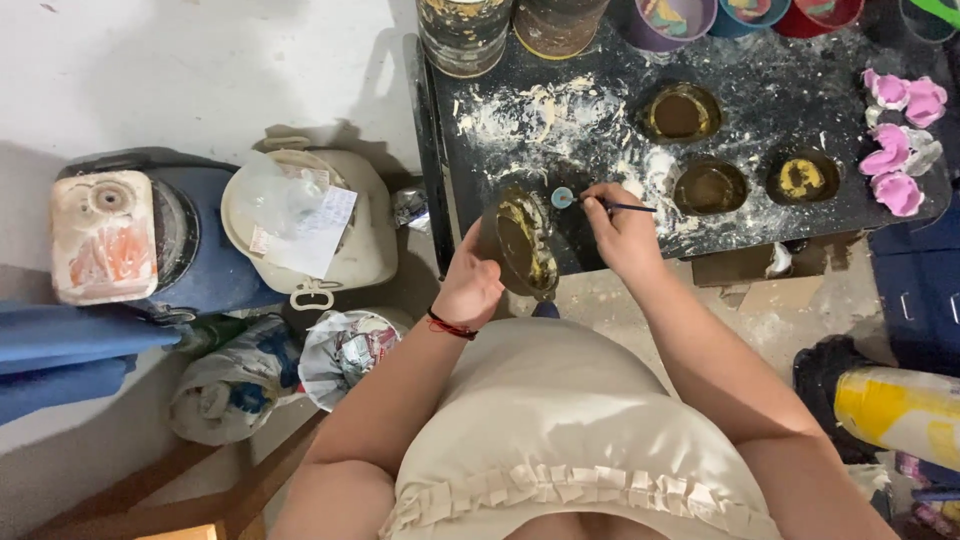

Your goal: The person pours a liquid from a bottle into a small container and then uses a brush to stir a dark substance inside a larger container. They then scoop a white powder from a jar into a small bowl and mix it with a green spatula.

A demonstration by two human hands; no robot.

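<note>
Two hands in view, both busy at the near edge of the bench [600, 60]. Right hand [625, 232]: grip closed, fingers pinched on a thin dark brush [625, 208], held nearly level, its tip toward a small pale blue disc [562, 198] just beside the fingertips. I cannot tell whether the tip touches the disc. Left hand [470, 290]: grip clamped on the rim of a dark round mould [522, 243], tilted on edge over the bench's front corner, its yellow-smeared inside facing the brush. A red cord sits on that wrist.

Step in hand, as I judge it: brushing or coating the mould's inner face, with the brush at the disc, possibly loading.

Next move, as I read it, calls for a steady left hold at the same tilt and a short sweep of the brush tip from disc to mould, without dragging through the white powder [520, 115] scattered on the black top.

Further out: three more round moulds [710, 185] lie flat on the bench, well apart from the hands; pink flower-shaped pieces [895, 130] at the far right edge; jars [465, 30] and coloured cups [670, 18] along the back. On the floor to the left, a cream lidded bucket [370, 245] with paper on top.
</note>
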